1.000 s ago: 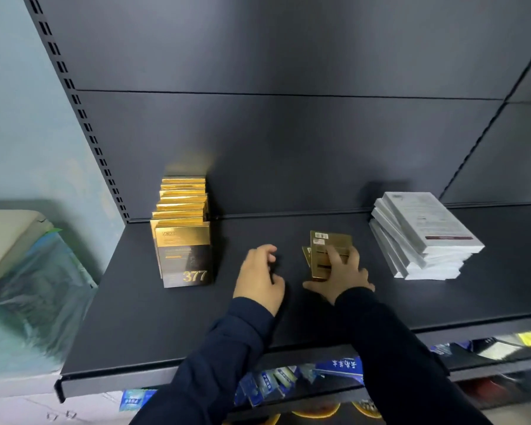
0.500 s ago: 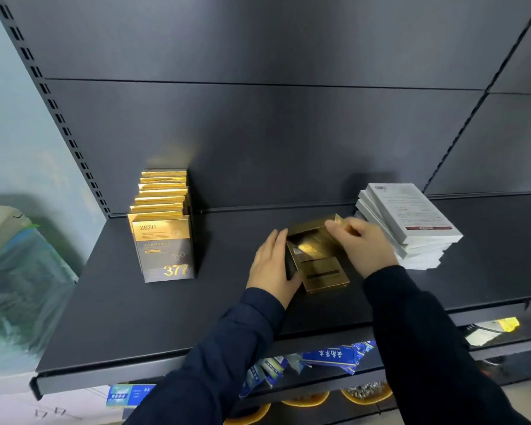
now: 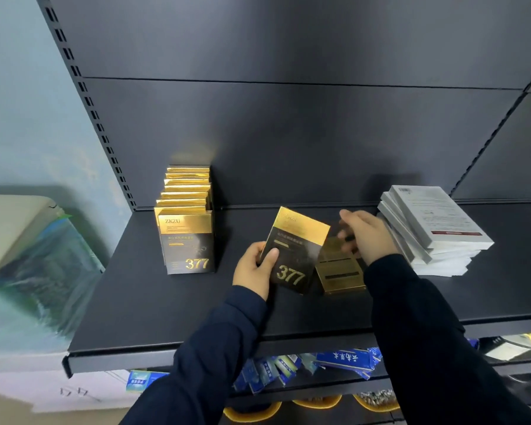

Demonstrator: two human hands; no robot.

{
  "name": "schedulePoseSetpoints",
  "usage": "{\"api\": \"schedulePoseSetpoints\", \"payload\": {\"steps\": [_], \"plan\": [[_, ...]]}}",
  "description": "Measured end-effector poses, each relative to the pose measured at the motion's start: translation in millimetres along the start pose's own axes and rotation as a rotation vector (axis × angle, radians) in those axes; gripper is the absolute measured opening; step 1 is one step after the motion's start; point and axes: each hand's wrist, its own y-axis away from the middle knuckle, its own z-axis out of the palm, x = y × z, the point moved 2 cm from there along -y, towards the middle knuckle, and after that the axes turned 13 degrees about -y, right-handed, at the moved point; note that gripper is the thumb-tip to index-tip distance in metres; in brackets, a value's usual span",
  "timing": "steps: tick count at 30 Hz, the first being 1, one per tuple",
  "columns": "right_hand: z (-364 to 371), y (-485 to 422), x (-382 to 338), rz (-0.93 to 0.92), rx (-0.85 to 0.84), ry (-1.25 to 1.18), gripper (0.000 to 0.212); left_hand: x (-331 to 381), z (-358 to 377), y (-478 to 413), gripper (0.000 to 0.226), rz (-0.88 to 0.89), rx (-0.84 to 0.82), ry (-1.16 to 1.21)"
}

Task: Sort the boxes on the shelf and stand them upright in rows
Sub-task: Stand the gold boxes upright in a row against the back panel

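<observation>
My left hand [image 3: 253, 273] grips a tilted 377 box [image 3: 295, 250] just right of the upright row [image 3: 186, 228] on the shelf [image 3: 166, 317]. Farther right of the row, my right hand [image 3: 365, 234] is blurred over flat gold boxes [image 3: 339, 271]; I cannot tell its grip.

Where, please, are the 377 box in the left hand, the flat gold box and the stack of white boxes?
377 box [image 3: 298, 256]: head view, its dark front, above the number.
flat gold box [image 3: 339, 268]: head view, its upturned gold face.
stack of white boxes [image 3: 439, 216]: head view, the top box's printed face.
</observation>
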Motion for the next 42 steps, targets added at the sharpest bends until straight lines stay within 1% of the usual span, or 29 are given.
{"api": "schedulePoseSetpoints", "payload": {"steps": [1,2,3,5,6,7,8,10,12,13,14,15,17,18,19,21,24,28,30,32,34,36,38,40,42], "plan": [[-1,-5,9,0.019,0.056,0.084,0.03,-5,-7,1,0.007,-0.019,0.023,0.024],[-1,-9,18,0.071,0.091,0.249,0.032,-9,-13,2,0.007,-0.031,0.043,0.046],[2,-10,26,0.145,0.091,0.436,0.043,-14,-19,3,0.006,-0.045,0.06,0.059],[12,-8,43,0.309,0.047,0.695,0.083,-22,-30,6,0.007,-0.061,0.081,0.082],[19,-6,51,0.357,0.029,0.8,0.1,-27,-35,8,0.008,-0.064,0.09,0.093],[25,-5,57,0.363,0.014,0.903,0.11,-31,-39,9,0.011,-0.068,0.098,0.099],[31,-1,61,0.35,0.005,0.991,0.114,-35,-43,11,0.012,-0.075,0.103,0.1],[38,4,64,0.302,0.018,1.051,0.107,-42,-53,14,0.01,-0.077,0.112,0.113],[38,4,60,0.258,0.009,1.007,0.094,-45,-64,18,0.004,-0.067,0.131,0.138],[36,1,59,0.248,-0.02,0.923,0.089,-46,-69,19,0.004,-0.065,0.145,0.155],[34,-2,55,0.256,-0.05,0.752,0.083,-47,-75,20,0.006,-0.066,0.158,0.164],[32,-3,50,0.3,-0.084,0.483,0.076,-48,-81,21,0.009,-0.068,0.174,0.168],[31,-1,42,0.471,-0.167,-0.163,0.062,-52,-92,24,0.011,-0.065,0.212,0.171],[32,3,39,0.56,-0.22,-0.422,0.058,-53,-97,25,0.011,-0.067,0.232,0.175],[33,7,36,0.61,-0.27,-0.597,0.056,-55,-101,26,0.012,-0.068,0.249,0.179],[36,14,34,0.625,-0.363,-0.774,0.053,-57,-107,28,0.013,-0.065,0.269,0.18],[46,25,33,0.603,-0.438,-0.833,0.052,-59,-113,31,0.011,-0.065,0.287,0.18],[59,33,35,0.552,-0.445,-0.83,0.039,-67,-122,31,0.011,-0.058,0.325,0.146],[64,35,35,0.507,-0.475,-0.796,0.031,-70,-126,31,0.012,-0.054,0.345,0.143],[69,38,32,0.462,-0.521,-0.711,0.03,-72,-130,32,0.013,-0.051,0.354,0.138],[73,41,25,0.395,-0.559,-0.538,0.033,-72,-135,31,0.013,-0.048,0.357,0.123],[77,41,16,0.301,-0.602,-0.347,0.039,-74,-140,29,0.012,-0.053,0.362,0.125],[82,39,6,0.191,-0.613,-0.22,0.042,-74,-144,26,0.009,-0.069,0.358,0.157],[86,35,-5,0.085,-0.564,-0.178,0.04,-74,-147,22,0.009,-0.088,0.356,0.179],[92,35,-14,0.02,-0.541,-0.221,0.035,-75,-149,16,0.008,-0.112,0.338,0.173]]}}
